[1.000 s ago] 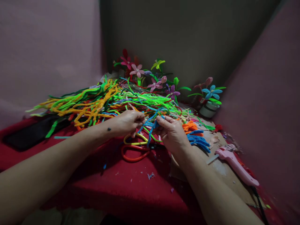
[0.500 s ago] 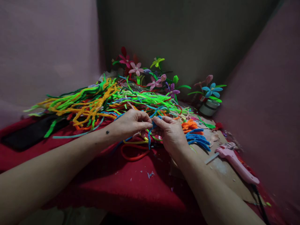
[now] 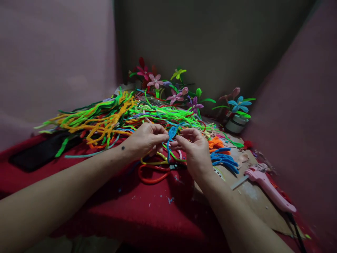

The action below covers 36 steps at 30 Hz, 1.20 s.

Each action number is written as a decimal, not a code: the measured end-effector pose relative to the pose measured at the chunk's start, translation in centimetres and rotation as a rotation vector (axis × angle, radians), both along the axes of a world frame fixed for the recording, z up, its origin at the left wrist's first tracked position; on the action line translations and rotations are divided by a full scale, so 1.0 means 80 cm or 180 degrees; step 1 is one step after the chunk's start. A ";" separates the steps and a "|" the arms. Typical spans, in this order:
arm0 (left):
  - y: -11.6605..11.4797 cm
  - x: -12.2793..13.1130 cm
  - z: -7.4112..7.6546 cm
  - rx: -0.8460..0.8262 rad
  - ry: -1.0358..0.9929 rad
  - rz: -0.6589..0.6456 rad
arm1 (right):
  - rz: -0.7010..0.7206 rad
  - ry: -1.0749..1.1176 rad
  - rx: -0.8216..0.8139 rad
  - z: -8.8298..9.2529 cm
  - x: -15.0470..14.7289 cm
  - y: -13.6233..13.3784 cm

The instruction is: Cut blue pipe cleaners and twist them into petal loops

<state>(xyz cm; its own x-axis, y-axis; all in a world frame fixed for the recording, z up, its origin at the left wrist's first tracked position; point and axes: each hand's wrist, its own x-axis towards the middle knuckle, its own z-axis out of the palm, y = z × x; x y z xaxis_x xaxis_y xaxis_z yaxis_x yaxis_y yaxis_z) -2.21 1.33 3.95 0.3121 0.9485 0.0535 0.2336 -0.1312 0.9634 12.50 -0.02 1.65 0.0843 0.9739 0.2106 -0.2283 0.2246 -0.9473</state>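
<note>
Both my hands meet over the red cloth [image 3: 158,218] and pinch one blue pipe cleaner [image 3: 171,135], bent into a small loop at the top with its tail hanging down. My left hand [image 3: 146,138] grips it from the left with closed fingers. My right hand [image 3: 193,149] pinches it from the right. Just beneath the hands lie scissors with orange and yellow handles [image 3: 152,172]. Behind them spreads a big heap of green, yellow and orange pipe cleaners [image 3: 110,116].
Folded blue pieces [image 3: 223,160] and orange pieces [image 3: 214,142] lie right of my right hand. A pink glue gun [image 3: 265,186] rests on brown cardboard [image 3: 252,200]. Finished pipe-cleaner flowers [image 3: 168,88] and a small white pot [image 3: 235,123] stand at the back. A black flat object [image 3: 39,151] lies left.
The loose blue strands between my hands have been drawn together into a small loop. Both hands have risen slightly and closed in on it.
</note>
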 end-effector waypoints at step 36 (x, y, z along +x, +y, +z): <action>-0.005 -0.001 -0.004 0.0007 -0.0104 -0.0141 | 0.0270 -0.0305 -0.0209 -0.003 0.001 0.002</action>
